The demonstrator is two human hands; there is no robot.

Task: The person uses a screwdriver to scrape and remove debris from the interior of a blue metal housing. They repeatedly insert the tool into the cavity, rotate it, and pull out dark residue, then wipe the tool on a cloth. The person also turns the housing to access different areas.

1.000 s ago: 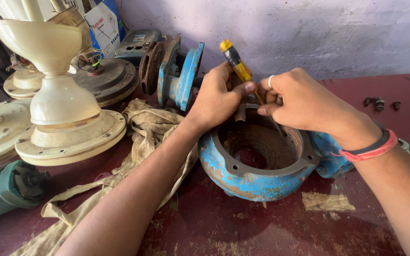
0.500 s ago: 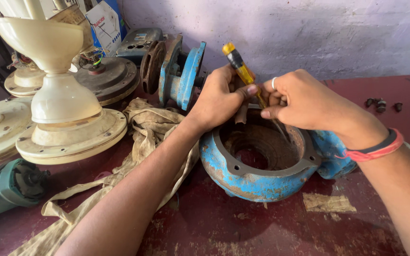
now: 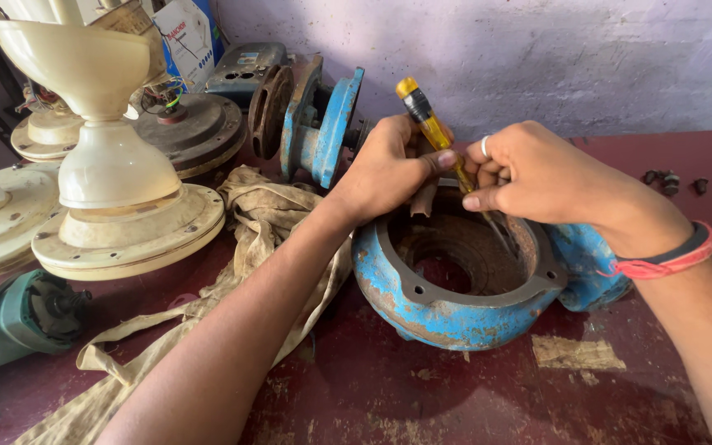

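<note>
The round blue-painted cast-metal pump housing sits on the dark red worktable right in front of me, its open mouth up, its rusty bore bare inside. I judge it heavy and rigid; it will not flex or slide easily, and its flaking paint and rust give grip rather than slip. The thick flanged rim looks like the safest place to take hold, with both palms under the lip.

My left hand is curled against the housing's far rim, fingers bent around something pale that I cannot make out. My right hand pinches the yellow, clear-handled screwdriver between thumb and fingertips, its shaft slanting down into the bore. The tool is light and smooth, so I grip it low on the handle.

Just behind stands a second blue pump part on edge. A tan cloth rag lies under my left forearm, beside cream ceiling-fan housings. A green power tool lies at the left edge.
</note>
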